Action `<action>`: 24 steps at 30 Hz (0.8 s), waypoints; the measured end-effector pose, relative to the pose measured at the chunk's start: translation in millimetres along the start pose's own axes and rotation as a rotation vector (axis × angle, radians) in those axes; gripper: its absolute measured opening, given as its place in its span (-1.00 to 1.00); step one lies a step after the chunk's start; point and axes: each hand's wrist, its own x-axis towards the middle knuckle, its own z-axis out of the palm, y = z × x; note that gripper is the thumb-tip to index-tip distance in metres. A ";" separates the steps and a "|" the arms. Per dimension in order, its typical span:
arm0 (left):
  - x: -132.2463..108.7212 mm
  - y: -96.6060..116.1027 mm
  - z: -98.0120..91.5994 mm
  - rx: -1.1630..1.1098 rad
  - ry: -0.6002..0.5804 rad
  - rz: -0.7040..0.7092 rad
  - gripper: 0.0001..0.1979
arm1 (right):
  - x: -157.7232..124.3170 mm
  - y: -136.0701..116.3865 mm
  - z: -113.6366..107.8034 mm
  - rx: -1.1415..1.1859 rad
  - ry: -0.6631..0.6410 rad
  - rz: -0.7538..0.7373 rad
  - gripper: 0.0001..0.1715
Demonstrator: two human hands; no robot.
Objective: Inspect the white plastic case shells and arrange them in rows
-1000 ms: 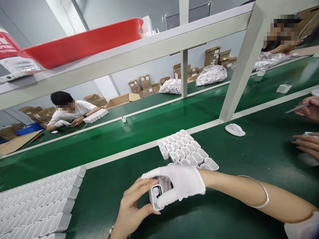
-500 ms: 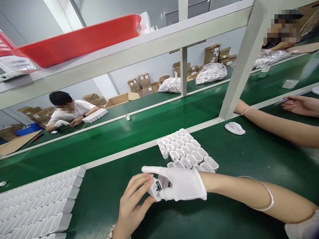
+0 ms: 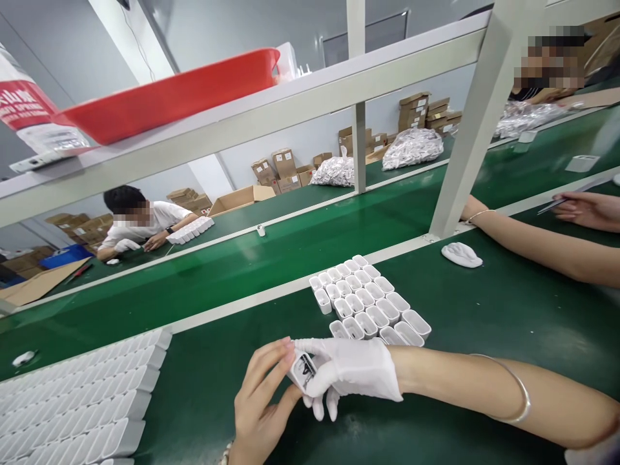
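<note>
My bare left hand (image 3: 264,394) grips a small white plastic case (image 3: 299,369) between thumb and fingers. The open end of the case faces me, and a black-and-silver part shows inside. From the right, my white-gloved right hand (image 3: 346,368) holds the same case, its index finger along the top and its thumb at the rim. Its other fingers hang loosely below. Just beyond my right hand, several open white cases (image 3: 368,297) stand in rows on the green table (image 3: 213,381).
Long rows of white cases (image 3: 82,400) fill the table's left side. A green conveyor belt (image 3: 310,223) runs behind. A metal post (image 3: 465,135) rises at right near a folded white glove (image 3: 462,254) and a co-worker's arm (image 3: 542,245). A red tray (image 3: 174,97) sits on the shelf above.
My right fingers have shifted from the case's opening; the thumb now lies at its rim and the lower fingers show below. Pieces on the belt have moved slightly right. The view has tilted up a little.
</note>
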 end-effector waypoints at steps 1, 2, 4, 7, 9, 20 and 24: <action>-0.3 -0.4 -0.3 -0.027 0.011 -0.016 -0.49 | -0.5 -2.6 -0.2 -0.018 -0.020 0.003 -0.54; -0.5 -1.0 -0.5 -0.057 0.024 -0.026 -0.50 | -1.1 -5.1 -0.3 -0.041 -0.041 0.001 -0.56; -0.8 -2.0 -0.7 -0.109 0.040 -0.043 -0.51 | -2.1 -8.6 -0.6 -0.091 -0.063 -0.015 -0.56; -1.4 -2.8 0.0 -0.146 0.049 -0.045 -0.51 | -2.5 -7.9 -0.1 -0.146 -0.026 -0.054 -0.52; -2.1 -2.6 0.8 -0.146 0.029 -0.060 -0.51 | -1.8 -4.3 0.7 -0.168 0.008 -0.071 -0.48; -0.1 0.0 0.9 -0.140 -0.031 -0.065 -0.52 | -7.5 -6.4 8.9 -0.567 0.180 -0.026 -0.65; 1.8 1.2 3.9 -0.153 -0.080 -0.042 -0.52 | -9.1 -9.2 14.1 -0.841 0.320 -0.007 -0.77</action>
